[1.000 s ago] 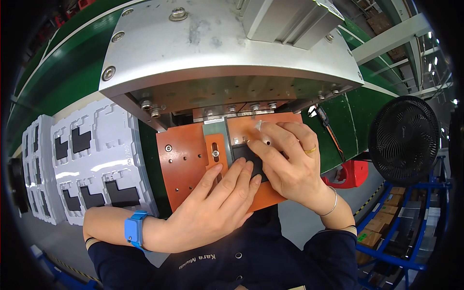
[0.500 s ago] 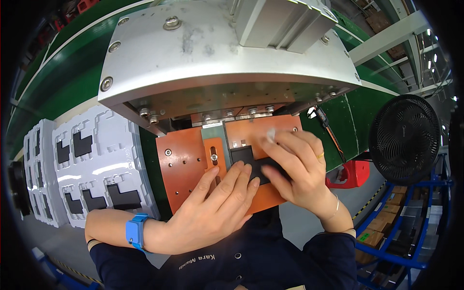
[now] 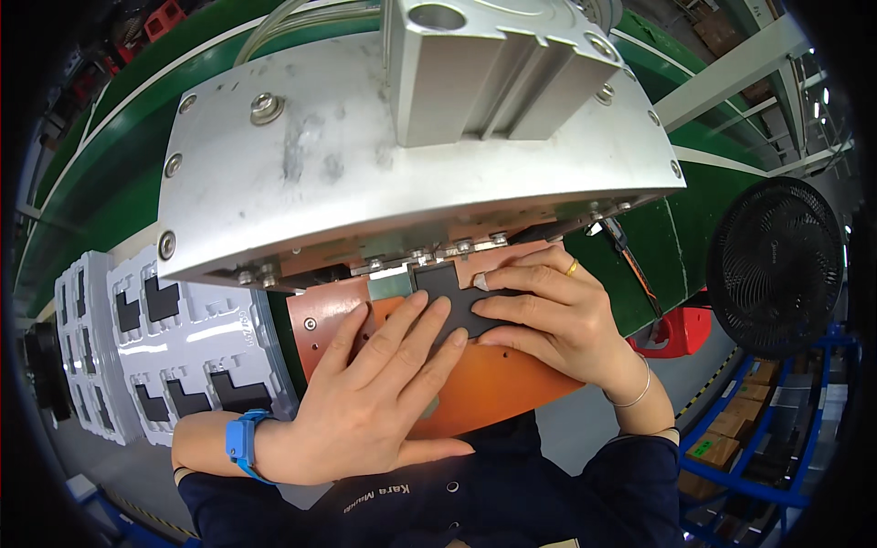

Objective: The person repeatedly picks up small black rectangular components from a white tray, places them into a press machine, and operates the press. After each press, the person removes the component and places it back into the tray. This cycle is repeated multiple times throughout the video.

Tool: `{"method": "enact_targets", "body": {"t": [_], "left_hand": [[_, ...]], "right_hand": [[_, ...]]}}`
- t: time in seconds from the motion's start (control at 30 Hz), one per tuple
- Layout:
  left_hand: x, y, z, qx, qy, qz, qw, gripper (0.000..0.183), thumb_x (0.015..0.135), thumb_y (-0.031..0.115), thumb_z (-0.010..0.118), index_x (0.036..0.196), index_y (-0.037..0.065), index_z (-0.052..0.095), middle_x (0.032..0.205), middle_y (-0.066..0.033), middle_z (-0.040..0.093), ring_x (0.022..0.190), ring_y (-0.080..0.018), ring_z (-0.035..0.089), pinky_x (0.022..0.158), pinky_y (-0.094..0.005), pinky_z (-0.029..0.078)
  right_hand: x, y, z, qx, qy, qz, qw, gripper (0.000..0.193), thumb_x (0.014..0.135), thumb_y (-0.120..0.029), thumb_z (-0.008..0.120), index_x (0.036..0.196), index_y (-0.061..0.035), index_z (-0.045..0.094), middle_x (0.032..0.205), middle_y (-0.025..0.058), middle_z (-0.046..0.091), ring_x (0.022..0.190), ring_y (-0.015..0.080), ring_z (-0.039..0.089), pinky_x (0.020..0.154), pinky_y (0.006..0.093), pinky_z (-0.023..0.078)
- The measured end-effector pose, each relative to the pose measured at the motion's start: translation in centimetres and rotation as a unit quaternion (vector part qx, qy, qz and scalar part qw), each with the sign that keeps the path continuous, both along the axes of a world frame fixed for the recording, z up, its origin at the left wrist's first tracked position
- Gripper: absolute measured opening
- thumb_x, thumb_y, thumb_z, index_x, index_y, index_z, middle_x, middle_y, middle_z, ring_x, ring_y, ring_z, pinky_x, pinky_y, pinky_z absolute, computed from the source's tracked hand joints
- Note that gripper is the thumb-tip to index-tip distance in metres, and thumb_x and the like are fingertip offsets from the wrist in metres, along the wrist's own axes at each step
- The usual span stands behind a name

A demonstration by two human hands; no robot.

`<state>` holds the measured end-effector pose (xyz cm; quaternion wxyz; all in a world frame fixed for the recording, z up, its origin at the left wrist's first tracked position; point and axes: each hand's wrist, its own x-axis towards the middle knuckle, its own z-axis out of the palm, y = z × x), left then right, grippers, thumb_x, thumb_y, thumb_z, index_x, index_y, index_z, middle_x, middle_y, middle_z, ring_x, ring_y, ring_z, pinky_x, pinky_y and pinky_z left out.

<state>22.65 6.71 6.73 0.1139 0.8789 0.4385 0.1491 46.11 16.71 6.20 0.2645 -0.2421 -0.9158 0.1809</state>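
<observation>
A flat, black, L-shaped piece (image 3: 437, 281) lies on the orange fixture plate (image 3: 512, 391), under the front edge of a metal press head (image 3: 365, 164). My left hand (image 3: 370, 402) is spread, with its fingertips resting on the left and lower edges of the piece. From the other side my right hand (image 3: 571, 315) lays its outstretched fingers on the piece's right part, the thumb by its lower edge. A small whitish cover or scrap (image 3: 480, 281) shows at one right fingertip; I cannot tell which. A green block (image 3: 390, 285) sits left of the piece.
White moulded trays (image 3: 210, 342) with several black L-shaped pieces stand at left. A caliper (image 3: 630, 260) lies on the green bench at right, near a red object (image 3: 685, 331) and a black fan (image 3: 776, 265). A blue rack (image 3: 767, 484) holds boxes.
My right hand has come down from a blurred position onto the black piece. My left fingers have spread wider. The press head fills more of the view and covers more of the plate.
</observation>
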Motion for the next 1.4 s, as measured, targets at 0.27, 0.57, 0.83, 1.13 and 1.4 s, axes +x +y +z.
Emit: {"method": "enact_targets", "body": {"t": [0.27, 0.57, 0.83, 1.13, 1.4], "left_hand": [[-0.15, 0.38, -0.46, 0.016, 0.008, 0.01, 1.0, 0.086, 0.079, 0.072, 0.06, 0.132, 0.004, 0.058, 0.14, -0.0182, 0.053, 0.131, -0.0374, 0.047, 0.111, -0.057, 0.029], [-0.07, 0.33, -0.36, 0.007, 0.006, 0.015, 1.0, 0.084, 0.08, 0.071, 0.06, 0.132, 0.005, 0.06, 0.139, -0.0167, 0.054, 0.13, -0.0349, 0.049, 0.11, -0.0553, 0.032], [0.08, 0.3, -0.45, 0.026, 0.015, 0.024, 0.999, 0.08, 0.081, 0.069, 0.06, 0.13, 0.005, 0.061, 0.137, -0.0163, 0.056, 0.129, -0.0343, 0.05, 0.109, -0.0524, 0.034], [0.24, 0.27, -0.38, 0.035, 0.006, 0.029, 0.999, 0.076, 0.081, 0.064, 0.064, 0.127, 0.004, 0.062, 0.137, -0.0172, 0.056, 0.128, -0.0347, 0.051, 0.106, -0.0505, 0.036], [0.49, 0.39, -0.43, 0.056, -0.005, 0.037, 0.998, 0.075, 0.08, 0.062, 0.066, 0.124, 0.002, 0.063, 0.135, -0.0185, 0.056, 0.126, -0.0363, 0.052, 0.102, -0.0479, 0.04]], "right_hand": [[-0.18, 0.56, -0.41, -0.037, 0.013, 0.009, 0.999, 0.03, 0.067, -0.019, 0.083, 0.093, -0.0064, 0.074, 0.109, 0.0055, 0.069, 0.099, 0.0237, 0.061, 0.085, 0.0355, 0.052], [-0.14, 0.6, -0.15, -0.077, -0.002, 0.01, 0.997, 0.03, 0.067, -0.019, 0.083, 0.093, -0.0059, 0.074, 0.109, 0.0053, 0.069, 0.099, 0.0233, 0.061, 0.085, 0.0349, 0.052], [-0.25, 0.5, -0.09, -0.063, -0.009, 0.004, 0.998, 0.028, 0.068, -0.019, 0.083, 0.092, -0.0069, 0.074, 0.107, 0.0046, 0.069, 0.096, 0.023, 0.059, 0.084, 0.0336, 0.052], [-0.4, 0.47, -0.02, -0.045, 0.002, 0.003, 0.999, 0.026, 0.069, -0.017, 0.083, 0.091, -0.0064, 0.074, 0.108, 0.0056, 0.07, 0.096, 0.0226, 0.06, 0.083, 0.0329, 0.052], [-0.55, 0.53, -0.15, -0.024, 0.015, -0.006, 1.0, 0.026, 0.067, -0.018, 0.083, 0.088, -0.0072, 0.073, 0.103, 0.0055, 0.07, 0.091, 0.0225, 0.061, 0.079, 0.0333, 0.05]]}}
